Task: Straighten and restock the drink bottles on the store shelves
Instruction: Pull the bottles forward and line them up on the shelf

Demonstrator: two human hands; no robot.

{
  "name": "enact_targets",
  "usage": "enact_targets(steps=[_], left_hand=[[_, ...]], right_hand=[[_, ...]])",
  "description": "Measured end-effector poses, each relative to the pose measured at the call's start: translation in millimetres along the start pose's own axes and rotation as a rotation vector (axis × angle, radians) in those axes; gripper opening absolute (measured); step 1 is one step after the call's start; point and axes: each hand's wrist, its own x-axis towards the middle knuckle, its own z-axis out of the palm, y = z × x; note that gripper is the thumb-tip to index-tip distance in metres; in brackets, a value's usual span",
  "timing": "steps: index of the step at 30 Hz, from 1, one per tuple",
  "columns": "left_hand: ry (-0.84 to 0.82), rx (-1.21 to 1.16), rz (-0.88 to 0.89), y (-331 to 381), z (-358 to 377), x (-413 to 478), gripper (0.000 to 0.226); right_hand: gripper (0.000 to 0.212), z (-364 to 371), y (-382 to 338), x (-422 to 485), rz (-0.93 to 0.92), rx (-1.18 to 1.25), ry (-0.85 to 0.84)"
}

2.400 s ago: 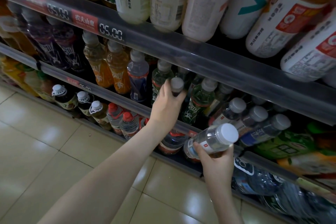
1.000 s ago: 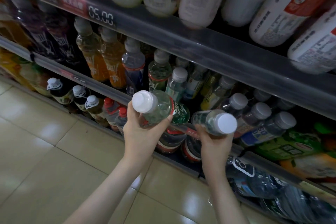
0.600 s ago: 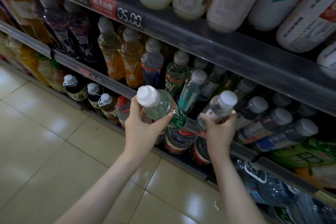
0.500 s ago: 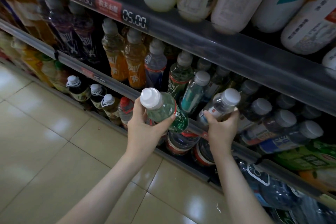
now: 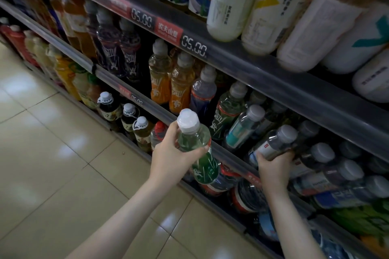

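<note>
Two grips: your left hand (image 5: 170, 159) wraps green bottle (image 5: 195, 139), outside shelf rail (image 5: 229, 159); right hand (image 5: 272, 167) clasps clear bottle (image 5: 273, 143), tight among neighbours (image 5: 322, 152).

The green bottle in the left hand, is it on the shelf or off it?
Off it. The left hand grips the green bottle in front of the shelf rail, tilted, cap toward the camera.

I see three shelves running from far left to near right. The top shelf (image 5: 273, 74) carries big white-labelled bottles (image 5: 229, 6). On the middle shelf (image 5: 109, 79) stand purple bottles (image 5: 109, 42) far left, then orange bottles (image 5: 181, 84), then grey-capped clear bottles (image 5: 328, 172) near right. The bottom shelf (image 5: 210, 201) holds dark white-capped bottles (image 5: 109, 107).
</note>
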Motion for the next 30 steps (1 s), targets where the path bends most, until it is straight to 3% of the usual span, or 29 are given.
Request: enact_targets(steps=[3, 5, 9, 12, 15, 21, 23, 25, 27, 30], left_hand=[[-0.030, 0.058, -0.016, 2, -8, -2, 0.073], [-0.056, 0.123, -0.012, 4, -11, -3, 0.077], [-0.135, 0.258, 0.042, 11, -21, -4, 0.078], [-0.198, 0.327, 0.052, 12, -30, 0, 0.079], [-0.262, 0.388, 0.055, 16, -29, 8, 0.080], [-0.353, 0.516, 0.231, 14, 1, 29, 0.077], [-0.394, 0.411, 0.266, 4, 15, 36, 0.068], [-0.402, 0.223, 0.300, -5, 28, 45, 0.045], [-0.321, 0.186, 0.426, -19, 43, 55, 0.028], [-0.090, 0.352, 0.709, -51, 66, 74, 0.044]], right_hand=[[0.087, 8, -10, -25, -0.013, 0.067, 0.042], [0.091, 15, -24, -48, -0.047, 0.086, -0.018], [0.070, 29, -41, -87, -0.196, 0.097, -0.428], [0.059, 33, -48, -96, -0.135, 0.032, -0.733], [0.060, 30, -53, -94, -0.087, -0.004, -0.880], [0.048, 47, -29, -76, -0.139, 0.084, -0.557], [0.045, 51, -15, -69, -0.156, 0.142, -0.462], [0.045, 52, 0, -61, -0.180, 0.182, -0.336], [0.047, 52, 13, -54, -0.212, 0.171, -0.219], [0.057, 51, 29, -38, -0.278, 0.147, -0.114]])
